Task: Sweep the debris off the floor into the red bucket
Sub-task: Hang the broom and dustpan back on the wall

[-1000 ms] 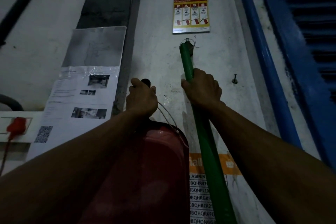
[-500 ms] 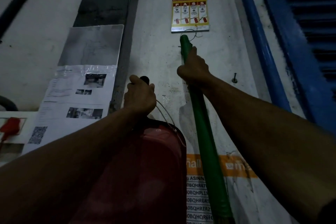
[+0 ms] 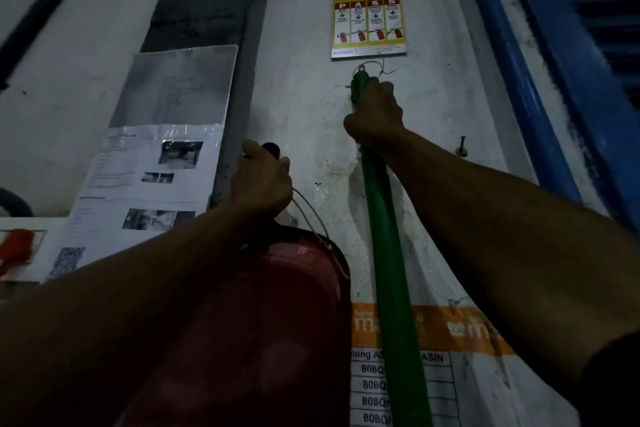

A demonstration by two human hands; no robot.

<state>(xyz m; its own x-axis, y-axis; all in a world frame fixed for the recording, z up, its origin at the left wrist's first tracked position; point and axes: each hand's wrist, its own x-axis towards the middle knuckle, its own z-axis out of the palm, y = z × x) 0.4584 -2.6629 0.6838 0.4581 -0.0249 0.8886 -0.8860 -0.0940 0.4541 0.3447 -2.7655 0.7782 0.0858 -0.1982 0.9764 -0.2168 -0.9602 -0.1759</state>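
My right hand (image 3: 375, 114) grips the top of a long green broom handle (image 3: 391, 270) that stands upright against the white wall. A wire loop at the handle's tip (image 3: 372, 68) lies by a small wall hook under the poster. My left hand (image 3: 261, 180) holds the black grip of a thin wire handle. From it hangs the red bucket (image 3: 277, 322), pressed flat against the wall below my left arm. The broom's head and the floor are out of view.
A fire-extinguisher poster (image 3: 369, 21) hangs above the broom tip. Taped paper notices (image 3: 145, 184) cover the wall at left, and a printed sheet with an orange band (image 3: 467, 326) at lower right. A nail (image 3: 462, 146) sticks out at right beside a blue frame (image 3: 519, 80).
My right hand has slid up the green handle to its top, and the handle's tip has risen toward the poster. My left hand has hardly moved on the bucket's handle.
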